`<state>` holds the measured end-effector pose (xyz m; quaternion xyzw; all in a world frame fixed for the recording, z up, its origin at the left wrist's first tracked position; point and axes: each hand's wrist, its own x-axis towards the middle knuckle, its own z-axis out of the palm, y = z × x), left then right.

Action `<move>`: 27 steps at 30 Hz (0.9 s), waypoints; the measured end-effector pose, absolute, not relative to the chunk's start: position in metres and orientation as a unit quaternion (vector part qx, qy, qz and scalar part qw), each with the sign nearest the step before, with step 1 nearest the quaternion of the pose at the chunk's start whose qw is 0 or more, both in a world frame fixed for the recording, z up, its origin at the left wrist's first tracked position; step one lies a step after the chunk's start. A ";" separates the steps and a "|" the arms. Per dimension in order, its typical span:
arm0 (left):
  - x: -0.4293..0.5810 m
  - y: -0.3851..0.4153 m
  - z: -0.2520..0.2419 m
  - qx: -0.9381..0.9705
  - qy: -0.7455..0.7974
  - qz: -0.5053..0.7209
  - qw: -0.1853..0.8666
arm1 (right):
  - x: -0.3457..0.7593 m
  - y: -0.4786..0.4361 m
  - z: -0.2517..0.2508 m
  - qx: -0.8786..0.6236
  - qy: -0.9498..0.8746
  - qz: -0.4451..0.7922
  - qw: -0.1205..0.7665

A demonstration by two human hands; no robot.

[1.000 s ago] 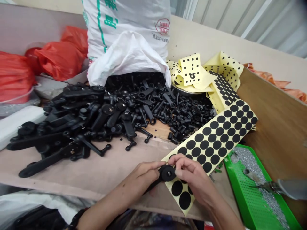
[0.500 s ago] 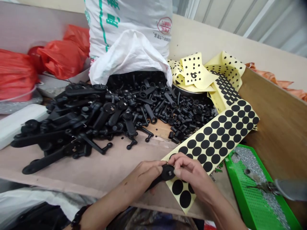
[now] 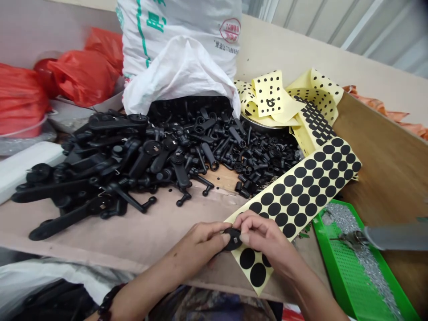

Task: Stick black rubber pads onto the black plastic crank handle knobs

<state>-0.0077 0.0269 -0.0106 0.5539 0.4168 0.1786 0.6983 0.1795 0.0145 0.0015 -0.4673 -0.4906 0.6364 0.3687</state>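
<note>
Bench (image 3: 150,232): left hand (image 3: 203,243), right hand (image 3: 264,238) apparently pinch handle (image 3: 233,239).

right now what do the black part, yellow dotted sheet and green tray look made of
The black part seems moulded plastic, matte with a dull sheen. The yellow sheet is likely waxy backing paper, since it curls and folds; its black discs look like matte foam or rubber, unclear which. The green tray looks like glossy plastic, perforated with holes.

Bare tan board (image 3: 150,227) lies open beside the left hand (image 3: 203,240); heaped black plastic levers (image 3: 133,156) block behind, and a green perforated tray (image 3: 334,267) seemingly crowds the right.
</note>
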 end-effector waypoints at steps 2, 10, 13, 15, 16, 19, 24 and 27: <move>-0.007 0.025 -0.015 0.555 0.414 0.187 0.696 | 0.179 0.014 0.001 -0.469 -0.496 0.631 0.370; -0.007 0.020 -0.021 0.645 0.452 0.236 0.569 | 0.174 0.006 -0.012 -0.524 -0.609 0.481 0.351; -0.007 0.019 -0.018 0.664 0.449 0.234 0.550 | 0.172 0.003 -0.017 -0.527 -0.621 0.465 0.347; -0.008 0.018 -0.018 0.661 0.448 0.241 0.551 | 0.170 0.002 -0.021 -0.523 -0.592 0.503 0.350; -0.009 0.017 -0.019 0.657 0.446 0.246 0.556 | 0.169 0.002 -0.022 -0.522 -0.569 0.529 0.352; -0.013 0.014 -0.023 0.638 0.440 0.250 0.580 | 0.167 0.002 -0.023 -0.528 -0.483 0.600 0.356; -0.012 0.008 -0.023 0.618 0.424 0.236 0.619 | 0.156 0.000 -0.017 -0.524 -0.507 0.602 0.325; -0.011 0.004 -0.020 0.618 0.419 0.247 0.617 | 0.149 -0.001 -0.011 -0.526 -0.626 0.493 0.298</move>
